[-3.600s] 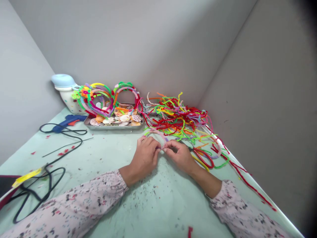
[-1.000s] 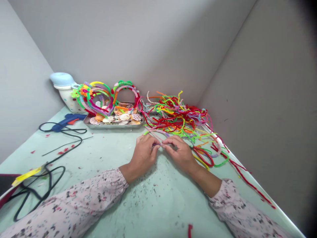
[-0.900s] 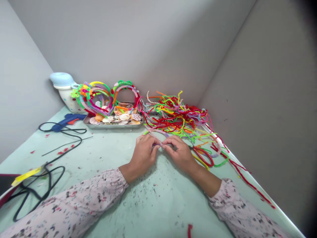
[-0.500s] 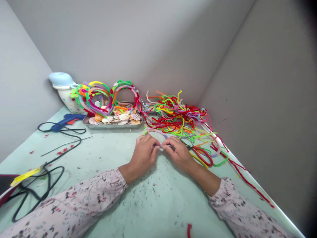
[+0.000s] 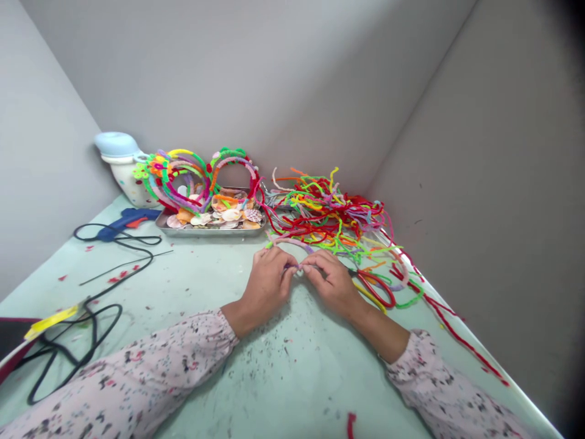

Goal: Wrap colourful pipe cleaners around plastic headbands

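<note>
My left hand (image 5: 270, 277) and my right hand (image 5: 333, 281) meet over the middle of the table, both closed. Their thumbs and forefingers pinch a small purple piece of pipe cleaner (image 5: 291, 266), mostly covered by the fingers. Just behind the knuckles curves a fuzzy pink and lilac band (image 5: 295, 241), green at its left end; whether it joins the pinched piece I cannot tell. Beside my right hand lie scissors with red handles (image 5: 375, 288), their blades partly hidden by the hand.
Behind stands a metal tray (image 5: 210, 232) of seashells (image 5: 231, 214) and colourful fuzzy headbands (image 5: 233, 160). A heap of pipe cleaners (image 5: 338, 210) lies right of it. Leftward are a blue glue gun (image 5: 119, 223), a black cord (image 5: 94, 326) and a lidded cup (image 5: 130, 177). Walls enclose the table.
The whole view has shifted slightly to the right. My hands keep their pinch, with the fingertips only slightly moved.
</note>
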Demonstrator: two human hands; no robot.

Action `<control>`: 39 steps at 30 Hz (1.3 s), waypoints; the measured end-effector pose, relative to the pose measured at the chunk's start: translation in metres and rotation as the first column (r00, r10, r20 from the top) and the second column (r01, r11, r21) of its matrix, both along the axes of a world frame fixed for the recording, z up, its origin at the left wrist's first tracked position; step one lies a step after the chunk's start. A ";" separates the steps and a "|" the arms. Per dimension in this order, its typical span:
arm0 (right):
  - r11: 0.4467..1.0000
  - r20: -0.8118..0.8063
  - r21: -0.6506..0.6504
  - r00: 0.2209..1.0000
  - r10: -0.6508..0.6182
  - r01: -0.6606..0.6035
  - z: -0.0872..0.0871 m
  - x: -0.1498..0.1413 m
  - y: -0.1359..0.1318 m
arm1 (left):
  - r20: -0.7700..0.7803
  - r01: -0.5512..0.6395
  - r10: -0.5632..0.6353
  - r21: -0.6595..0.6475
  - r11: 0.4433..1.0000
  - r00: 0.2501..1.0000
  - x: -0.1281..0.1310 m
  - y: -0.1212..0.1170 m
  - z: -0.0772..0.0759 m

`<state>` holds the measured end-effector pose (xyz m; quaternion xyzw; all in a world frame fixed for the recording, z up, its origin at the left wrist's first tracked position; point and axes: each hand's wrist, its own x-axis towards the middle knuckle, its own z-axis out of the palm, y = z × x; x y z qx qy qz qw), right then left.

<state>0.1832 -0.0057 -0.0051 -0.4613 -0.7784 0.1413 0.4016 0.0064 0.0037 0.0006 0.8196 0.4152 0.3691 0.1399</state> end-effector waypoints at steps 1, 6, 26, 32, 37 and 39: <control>1.000 0.004 -0.009 1.000 0.002 -0.002 0.000 0.000 0.000 | -0.001 0.001 -0.001 0.003 1.000 1.000 0.000 0.000 0.000; 0.999 -0.001 -0.039 1.000 0.007 -0.007 0.001 0.000 0.000 | -0.005 0.009 -0.009 0.006 1.000 1.000 0.000 0.000 0.001; 0.998 -0.021 -0.063 0.999 0.025 -0.027 -0.001 0.001 0.002 | 0.011 0.037 -0.037 -0.007 0.999 0.999 0.000 0.000 -0.001; 0.999 0.035 -0.048 0.999 0.013 -0.011 -0.003 -0.001 0.003 | 0.000 0.043 -0.043 -0.020 0.999 0.999 0.000 0.001 -0.002; 0.999 0.062 -0.035 0.998 -0.010 0.012 -0.003 -0.002 0.003 | -0.016 0.036 -0.036 -0.003 0.999 0.999 0.001 0.003 -0.003; 1.000 0.066 -0.016 0.998 -0.024 0.025 -0.003 -0.003 0.003 | -0.021 0.026 -0.026 0.013 1.000 0.999 0.002 0.003 -0.003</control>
